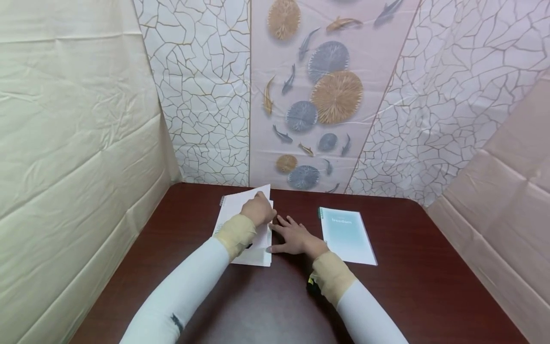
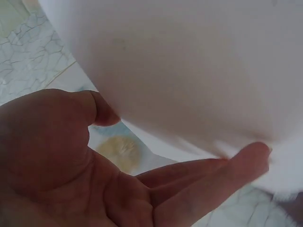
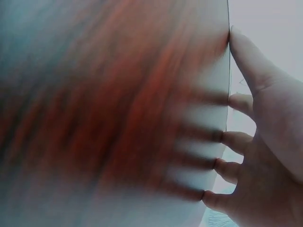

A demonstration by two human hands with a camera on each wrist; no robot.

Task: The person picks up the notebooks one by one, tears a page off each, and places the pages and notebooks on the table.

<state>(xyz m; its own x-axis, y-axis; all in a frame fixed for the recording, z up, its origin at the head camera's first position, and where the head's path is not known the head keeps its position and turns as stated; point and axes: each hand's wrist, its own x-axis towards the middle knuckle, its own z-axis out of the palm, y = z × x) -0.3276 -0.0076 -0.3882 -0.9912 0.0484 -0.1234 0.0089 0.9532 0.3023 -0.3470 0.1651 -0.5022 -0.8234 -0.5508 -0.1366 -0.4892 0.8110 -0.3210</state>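
A spiral-bound notebook (image 1: 251, 258) lies open on the left half of the table. My left hand (image 1: 257, 210) grips a page (image 1: 261, 190) of it, raised near the top right corner. In the left wrist view, the thumb of the left hand (image 2: 61, 123) is at the edge of the white page (image 2: 161, 71) and the fingers press against its face. Beside the notebook's right edge, my right hand (image 1: 294, 237) rests on the tabletop with fingers spread, thumb at the paper's edge. The right wrist view shows the fingertips of the right hand (image 3: 274, 127) touching the glossy surface.
A second spiral notebook (image 1: 347, 239), with a pale teal cover, lies shut to the right of my right hand. The dark red-brown table (image 1: 412, 286) ends at a patterned curtain (image 1: 206, 119) behind, with plain cloth (image 1: 77, 167) hanging at the sides.
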